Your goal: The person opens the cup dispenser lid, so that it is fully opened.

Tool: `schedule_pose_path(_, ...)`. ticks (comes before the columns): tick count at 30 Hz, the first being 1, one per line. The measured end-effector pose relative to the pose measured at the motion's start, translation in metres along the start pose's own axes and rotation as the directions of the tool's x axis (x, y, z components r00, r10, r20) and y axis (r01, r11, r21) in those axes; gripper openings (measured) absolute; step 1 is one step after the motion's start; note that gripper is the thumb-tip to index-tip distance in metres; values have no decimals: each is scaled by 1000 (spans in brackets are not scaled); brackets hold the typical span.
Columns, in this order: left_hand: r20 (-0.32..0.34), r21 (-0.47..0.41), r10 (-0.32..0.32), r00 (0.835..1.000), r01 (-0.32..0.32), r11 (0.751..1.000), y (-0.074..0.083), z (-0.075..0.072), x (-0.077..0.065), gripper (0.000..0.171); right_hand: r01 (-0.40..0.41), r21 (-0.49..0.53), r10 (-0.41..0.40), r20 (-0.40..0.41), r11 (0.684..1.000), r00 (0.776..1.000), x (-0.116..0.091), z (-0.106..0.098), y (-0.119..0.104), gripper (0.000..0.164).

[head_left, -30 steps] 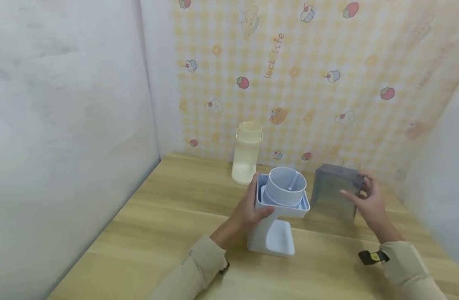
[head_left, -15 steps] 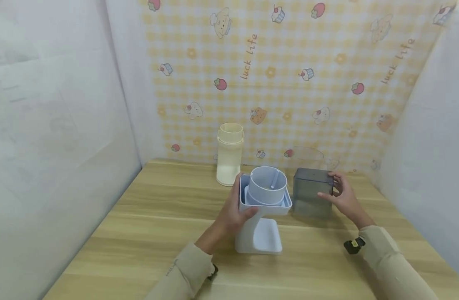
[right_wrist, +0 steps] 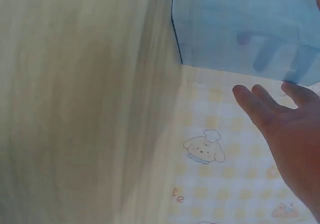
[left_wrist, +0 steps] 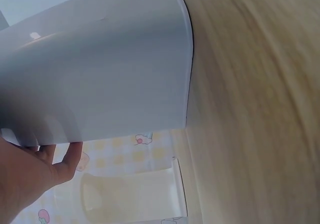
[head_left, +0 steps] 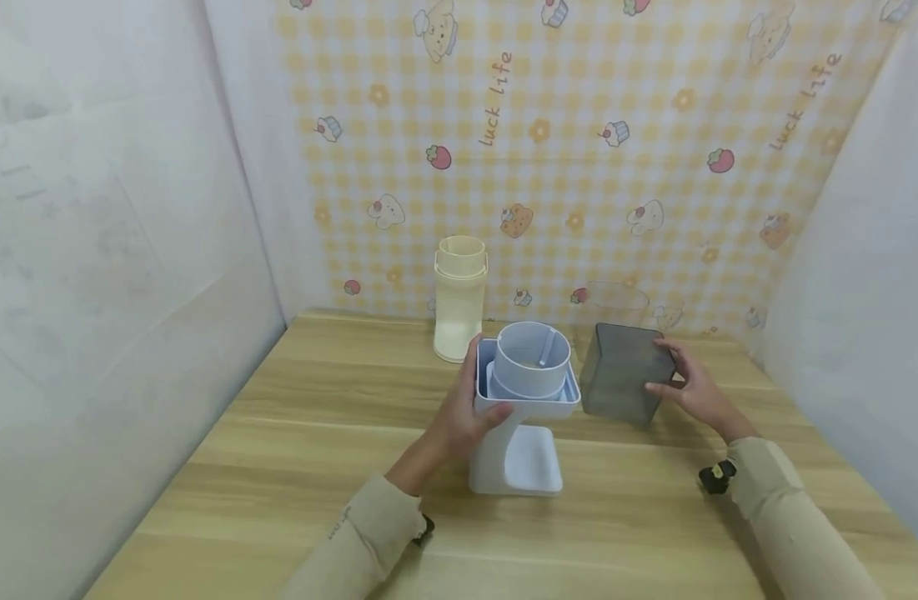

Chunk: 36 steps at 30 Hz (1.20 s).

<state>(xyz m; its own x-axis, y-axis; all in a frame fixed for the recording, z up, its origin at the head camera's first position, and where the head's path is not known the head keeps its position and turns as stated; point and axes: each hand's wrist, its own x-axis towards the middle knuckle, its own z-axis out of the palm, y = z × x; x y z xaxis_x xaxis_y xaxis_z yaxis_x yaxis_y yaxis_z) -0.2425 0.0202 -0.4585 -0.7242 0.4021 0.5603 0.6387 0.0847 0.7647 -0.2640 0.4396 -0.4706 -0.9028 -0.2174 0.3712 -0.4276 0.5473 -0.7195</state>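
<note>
My left hand point(head_left: 454, 423) grips a pale blue stand point(head_left: 491, 467), thumb in front and fingers along its left wall. The stand has a flat foot, a curved neck, a square tray on top and a round cup point(head_left: 529, 371) set in it. In the left wrist view, the stand's smooth back point(left_wrist: 115, 79) fills much of the frame. My right hand point(head_left: 697, 392) holds the right side of a see-through grey box point(head_left: 624, 375), thumb in front and fingers around the far edge. The box leans slightly, low over the table; in the right wrist view it looks blue point(right_wrist: 240, 29).
A cream cylindrical holder point(head_left: 459, 312) with a thin handle stands behind the stand, near the patterned back wall point(head_left: 564, 183). White side walls point(head_left: 128, 292) enclose the wooden table point(head_left: 338, 467) on both sides.
The grey box has come down to the table beside the stand, then turned and leaned with my right hand. My left hand keeps its grip on the stand; the head view has shifted.
</note>
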Motion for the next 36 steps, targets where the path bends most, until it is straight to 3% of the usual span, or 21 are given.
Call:
schedule_pose_path(6,11,-63,-35,999,36,997,3,-1,1,114,-69,-164,63,-40,984,997,2,-2,-20,87)
schedule_pose_path(9,34,-60,-88,996,90,994,8,1,2,115,-25,-254,0,-98,967,995,0,6,-47,96)
schedule_pose_path(11,51,-52,-122,991,124,991,12,0,1,116,65,-244,-89,-91,968,992,1,16,-72,98)
schedule_pose_path(13,56,-30,-159,986,161,987,16,-3,1,118,175,-156,-181,-28,972,983,4,30,-97,99)
schedule_pose_path(15,56,2,-190,980,190,982,19,-7,0,120,248,-7,-247,79,969,966,8,43,-119,102)
schedule_pose_path(17,57,31,-209,976,207,978,22,-11,-1,122,276,118,-293,172,954,940,13,56,-133,103)
schedule_pose_path(20,68,61,-214,974,210,976,24,-15,0,123,271,228,-324,242,935,915,20,70,-144,102)
schedule_pose_path(26,100,69,-244,965,238,969,28,-19,0,122,261,362,-358,233,895,904,26,85,-142,87)
schedule_pose_path(33,107,116,-380,919,368,923,42,-35,-11,118,247,444,-360,190,861,914,25,93,-142,79)
schedule_pose_path(36,88,136,-376,922,363,922,46,-46,-17,115,271,452,-379,168,850,910,26,91,-140,80)
